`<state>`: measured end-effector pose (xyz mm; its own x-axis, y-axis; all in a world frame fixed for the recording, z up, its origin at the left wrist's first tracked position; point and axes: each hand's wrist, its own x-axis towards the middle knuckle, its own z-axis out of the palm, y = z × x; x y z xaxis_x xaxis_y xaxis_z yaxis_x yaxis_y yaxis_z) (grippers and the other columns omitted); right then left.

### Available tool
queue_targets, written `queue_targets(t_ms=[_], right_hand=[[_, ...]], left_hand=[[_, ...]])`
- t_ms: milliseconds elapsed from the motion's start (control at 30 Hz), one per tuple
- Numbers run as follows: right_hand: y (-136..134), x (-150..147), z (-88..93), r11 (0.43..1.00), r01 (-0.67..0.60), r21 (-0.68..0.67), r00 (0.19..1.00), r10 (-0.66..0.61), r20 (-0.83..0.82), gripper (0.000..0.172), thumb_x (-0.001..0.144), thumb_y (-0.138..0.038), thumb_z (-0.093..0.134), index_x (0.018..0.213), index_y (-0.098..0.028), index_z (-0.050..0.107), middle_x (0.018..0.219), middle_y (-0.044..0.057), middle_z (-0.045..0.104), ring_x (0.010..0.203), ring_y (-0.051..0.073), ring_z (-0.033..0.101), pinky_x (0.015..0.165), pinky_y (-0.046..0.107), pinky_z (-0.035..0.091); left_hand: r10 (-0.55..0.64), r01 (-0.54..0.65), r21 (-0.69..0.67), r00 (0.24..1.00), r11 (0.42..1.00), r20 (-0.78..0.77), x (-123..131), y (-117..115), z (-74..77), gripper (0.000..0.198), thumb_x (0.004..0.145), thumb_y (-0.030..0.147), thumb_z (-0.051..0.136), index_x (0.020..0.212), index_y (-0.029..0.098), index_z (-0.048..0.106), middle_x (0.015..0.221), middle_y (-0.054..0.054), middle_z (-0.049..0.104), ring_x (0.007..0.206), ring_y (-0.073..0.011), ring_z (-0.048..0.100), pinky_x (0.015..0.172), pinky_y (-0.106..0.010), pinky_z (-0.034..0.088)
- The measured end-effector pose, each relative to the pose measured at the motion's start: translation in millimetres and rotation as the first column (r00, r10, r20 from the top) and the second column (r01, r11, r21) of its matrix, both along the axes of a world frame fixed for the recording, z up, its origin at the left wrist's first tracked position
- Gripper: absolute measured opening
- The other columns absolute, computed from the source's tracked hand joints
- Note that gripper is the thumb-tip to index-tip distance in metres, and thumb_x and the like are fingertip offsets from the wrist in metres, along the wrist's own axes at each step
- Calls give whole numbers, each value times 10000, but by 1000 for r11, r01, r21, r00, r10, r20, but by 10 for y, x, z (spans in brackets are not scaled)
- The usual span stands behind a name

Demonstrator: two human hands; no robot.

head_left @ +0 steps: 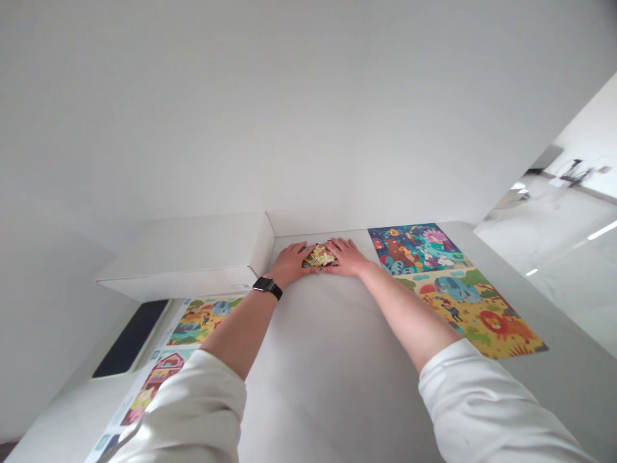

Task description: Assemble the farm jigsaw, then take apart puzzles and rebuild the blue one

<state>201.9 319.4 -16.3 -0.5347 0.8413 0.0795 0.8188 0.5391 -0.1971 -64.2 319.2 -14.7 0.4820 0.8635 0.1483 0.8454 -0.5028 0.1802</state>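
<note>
A small heap of jigsaw puzzle pieces (320,256), mostly yellow and green, lies at the far side of the table near the wall. My left hand (291,262) curves around its left side, fingers stretched forward and thumb apart. From the right, my right hand (346,257) touches the heap with fingers spread. Both hands rest low on the tabletop, cupped about the pieces and gripping none that I can make out. Parts of the heap are hidden under the fingers. A dark watch (268,286) sits on my left wrist.
A white box (193,251) stands at the back left. Before it lie a dark flat device (131,337) and a printed picture sheet (161,379). Two colourful pictures, one of blue sea tones (414,249) and one yellow with animals (475,308), lie right. A wall borders the table (328,373) behind.
</note>
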Motion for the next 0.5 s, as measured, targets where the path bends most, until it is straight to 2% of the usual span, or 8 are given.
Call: queue_targets(t_ms=[167,300,400,500], right_hand=[[15,-19,25,1000,20,14,1000,-20,24,970,992,-754,580,1743,-209,300,1777,203,327,1629,439,308,1322,654,208],[-82,74,83,997,57,53,998,-57,-10,909,1032,-726,507,1744,-201,299,1783,204,313,1646,424,288,1334,635,195],[-270,340,162,987,107,116,991,-97,-95,853,1049,-689,480,1731,-201,322,1760,193,368,1637,395,321,1335,606,231],[-641,853,221,953,220,208,966,-185,-179,736,1063,-603,478,1689,-224,403,1682,182,487,1590,388,400,1308,610,301]], left_hand=[[-15,15,17,1000,1000,2,17,34,-8,768,970,662,675,1627,291,531,1658,-168,523,1513,-400,480,1237,-545,381],[-19,18,77,1000,997,14,22,3,19,791,969,617,697,1636,235,509,1677,-192,492,1526,-396,465,1260,-544,355],[-2,-7,134,998,991,67,48,-103,76,719,990,547,682,1606,206,536,1633,-193,537,1494,-383,494,1250,-536,376],[-17,-6,202,994,979,112,134,-318,117,537,1017,453,649,1489,197,645,1486,-182,643,1405,-360,561,1204,-512,430]])
